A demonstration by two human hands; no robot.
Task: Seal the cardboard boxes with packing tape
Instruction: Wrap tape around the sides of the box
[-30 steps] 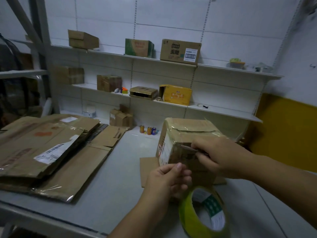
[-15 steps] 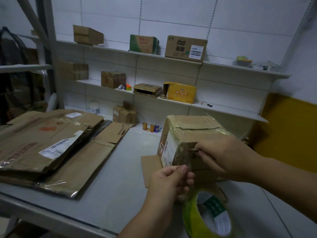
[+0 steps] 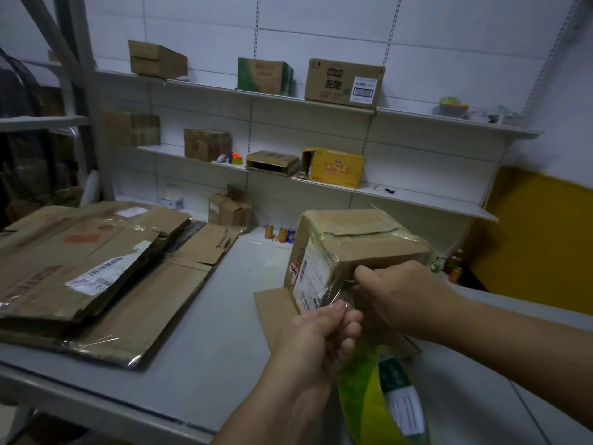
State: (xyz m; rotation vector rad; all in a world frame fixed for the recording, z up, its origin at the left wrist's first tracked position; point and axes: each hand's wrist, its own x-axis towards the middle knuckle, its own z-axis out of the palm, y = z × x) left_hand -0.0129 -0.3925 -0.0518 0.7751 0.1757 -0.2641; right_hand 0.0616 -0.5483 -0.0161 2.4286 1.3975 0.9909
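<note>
Head view looks down on a grey table (image 3: 224, 316) where the cardboard box (image 3: 359, 248) stands at the right, resting on a flat cardboard sheet (image 3: 272, 309). Glossy tape wraps the box, and a white label covers its left face. The left hand (image 3: 317, 342) has its fingers curled, pinching a clear tape strip (image 3: 333, 293) that runs up to the box's near corner. The right hand (image 3: 398, 293) is curled as well, gripping a thin dark object (image 3: 351, 282) at that same corner; what the object is cannot be told. Both hands cover the box's near lower face. The yellow-green tape roll (image 3: 382, 403) hangs just below the left hand, which partly hides it.

A stack of flattened cartons (image 3: 96, 268), some under plastic film, fills the table's left side, well apart from the box. Three drink cans (image 3: 280, 234) stand behind the box near the wall, with a small open carton (image 3: 231, 210) to their left. Wall shelves carry more boxes, among them a yellow box (image 3: 337, 167) and a barcode-labelled box (image 3: 343, 83).
</note>
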